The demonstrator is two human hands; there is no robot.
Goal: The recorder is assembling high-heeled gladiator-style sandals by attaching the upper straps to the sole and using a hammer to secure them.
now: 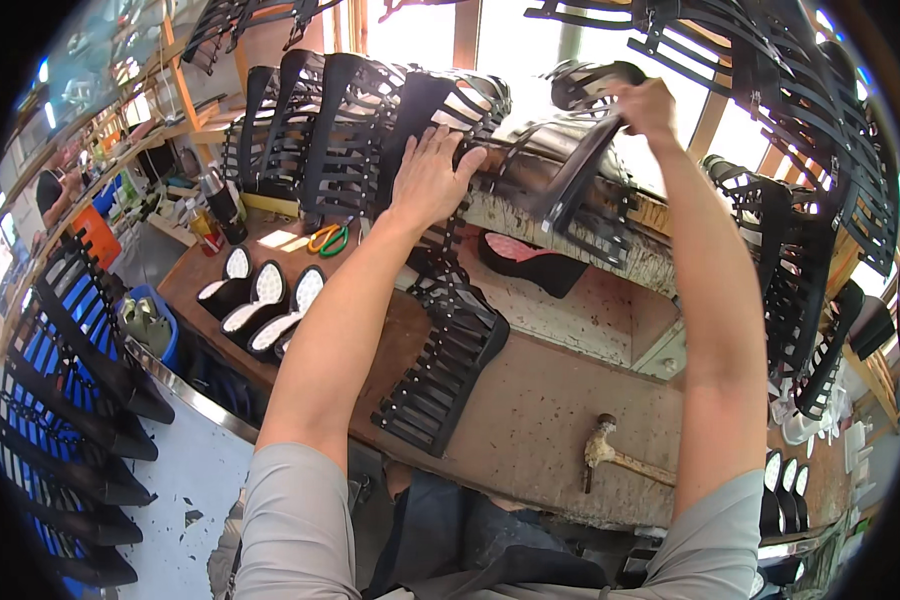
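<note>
My left hand is open, its fingers spread and laid against a black strappy boot upper in the row standing on the shelf. Raised at the back right, my right hand is closed on another black strappy boot upper, which hangs down in front of the window and is smeared by motion. A third strappy upper lies on the workbench below my hands. To the right of it is a hammer with a wooden handle.
A black wedge sole with a pink top sits in the cubby under the shelf. Scissors, bottles and several white-topped wedge soles stand left. Uppers hang on racks at far left and right.
</note>
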